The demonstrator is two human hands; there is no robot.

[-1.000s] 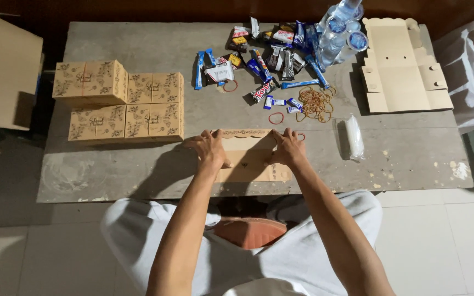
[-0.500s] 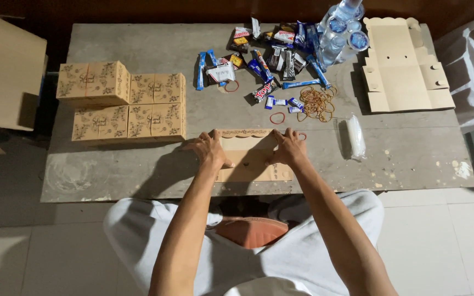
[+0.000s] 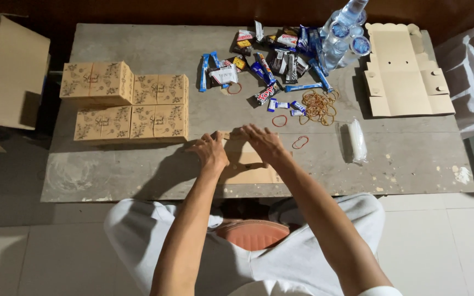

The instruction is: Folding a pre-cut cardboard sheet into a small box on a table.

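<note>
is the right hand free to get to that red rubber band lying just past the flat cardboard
Probably yes. The right hand rests on the flat cardboard, and the red rubber band lies alone on the bare table just to its right, with nothing between them. The hand would have to let go of the cardboard first.

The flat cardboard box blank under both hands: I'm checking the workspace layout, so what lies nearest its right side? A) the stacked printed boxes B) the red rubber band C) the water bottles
B: the red rubber band lies just right of the box blank, beside the right hand.
</note>
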